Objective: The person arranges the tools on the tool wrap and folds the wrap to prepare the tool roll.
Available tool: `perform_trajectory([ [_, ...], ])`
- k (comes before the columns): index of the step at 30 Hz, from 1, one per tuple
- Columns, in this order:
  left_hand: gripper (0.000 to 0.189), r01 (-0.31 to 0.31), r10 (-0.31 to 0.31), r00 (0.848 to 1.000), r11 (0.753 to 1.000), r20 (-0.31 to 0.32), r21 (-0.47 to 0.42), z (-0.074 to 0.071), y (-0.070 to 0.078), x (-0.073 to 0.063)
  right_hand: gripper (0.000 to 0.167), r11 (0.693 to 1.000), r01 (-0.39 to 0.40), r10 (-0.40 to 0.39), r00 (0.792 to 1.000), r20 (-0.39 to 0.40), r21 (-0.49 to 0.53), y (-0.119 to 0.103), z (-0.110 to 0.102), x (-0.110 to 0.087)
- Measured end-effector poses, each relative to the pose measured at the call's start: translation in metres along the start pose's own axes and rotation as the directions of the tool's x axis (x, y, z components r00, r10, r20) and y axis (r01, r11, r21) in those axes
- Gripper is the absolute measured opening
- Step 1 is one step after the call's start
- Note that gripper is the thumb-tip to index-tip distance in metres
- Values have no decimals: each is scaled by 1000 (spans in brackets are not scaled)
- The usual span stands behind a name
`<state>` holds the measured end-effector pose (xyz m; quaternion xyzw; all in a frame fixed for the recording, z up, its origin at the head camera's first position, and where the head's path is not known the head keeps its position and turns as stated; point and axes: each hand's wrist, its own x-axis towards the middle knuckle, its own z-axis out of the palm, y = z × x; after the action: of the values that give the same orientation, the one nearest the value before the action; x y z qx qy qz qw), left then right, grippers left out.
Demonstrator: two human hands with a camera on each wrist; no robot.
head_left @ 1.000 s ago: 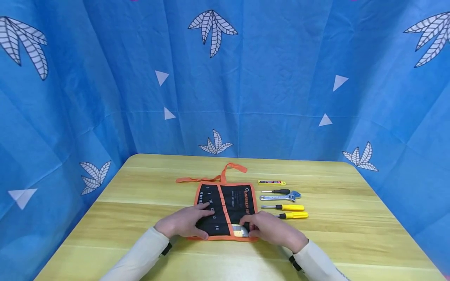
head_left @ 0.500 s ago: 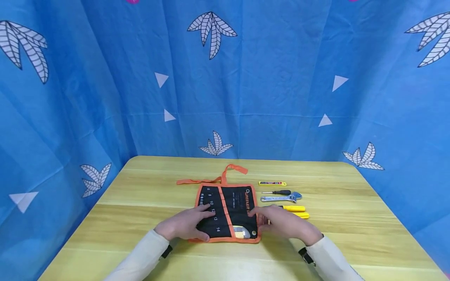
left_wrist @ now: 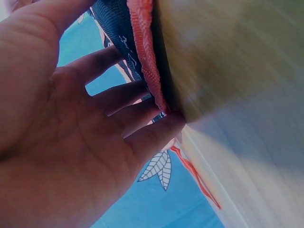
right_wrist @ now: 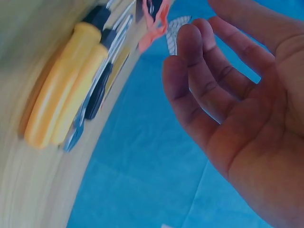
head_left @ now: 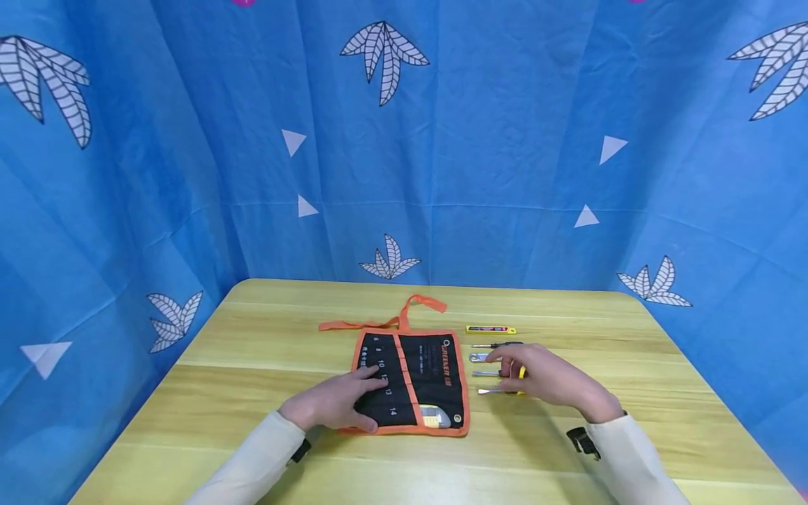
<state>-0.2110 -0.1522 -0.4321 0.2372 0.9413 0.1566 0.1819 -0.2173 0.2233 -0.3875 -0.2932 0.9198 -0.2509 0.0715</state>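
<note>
My left hand (head_left: pixel 337 401) rests on the left part of a black tool pouch (head_left: pixel 435 361) with orange edging, fingers spread over its numbered pockets. In the left wrist view the fingers lie along the pouch's orange edge (left_wrist: pixel 145 52). A yellow-and-grey tool (head_left: pixel 433 416) shows in the pouch's lower right pocket, its far part hidden. My right hand (head_left: pixel 552 379) hovers over the tools to the right, fingers loosely bent and holding nothing. Close by it in the right wrist view lie two yellow-handled screwdrivers (right_wrist: pixel 61 90); from the head, the hand covers most of their handles.
Beyond the screwdrivers lie an adjustable wrench (head_left: pixel 479 358), partly hidden by the right hand, and a thin black-handled screwdriver (head_left: pixel 489 346). A slim yellow case (head_left: pixel 491 330) is farthest back. Orange ties (head_left: pixel 362 325) trail behind the pouch. A blue curtain (head_left: pixel 492 161) hangs behind the table (head_left: pixel 271 337).
My right hand has left the pouch's lower right pocket and moved right, over the screwdrivers. The left hand stays on the pouch.
</note>
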Motion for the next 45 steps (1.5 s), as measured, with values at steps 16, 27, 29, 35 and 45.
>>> perform_trajectory([
  [16, 78, -5, 5, 1000, 1000, -1, -6, -1, 1, 0, 31, 998, -60, 60, 998, -36, -6, 39, -15, -16],
  [27, 78, -5, 5, 1000, 1000, 3, -9, -1, 1, 0, 24, 996, -43, 41, 999, -27, -74, 52, -3, -14],
  [29, 78, -7, 7, 1000, 1000, 3, -10, -1, 1, 0, 24, 996, -62, 61, 998, -18, -68, 52, -3, -14],
  [35, 78, -13, 13, 1000, 1000, 1, -8, -1, 1, -1, 24, 993, -108, 108, 994, 2, -51, 53, 0, -13],
  [45, 77, -21, 21, 1000, 1000, -4, -15, -2, 2, -3, 17, 992, -122, 122, 992, 18, -30, 54, 2, -12],
])
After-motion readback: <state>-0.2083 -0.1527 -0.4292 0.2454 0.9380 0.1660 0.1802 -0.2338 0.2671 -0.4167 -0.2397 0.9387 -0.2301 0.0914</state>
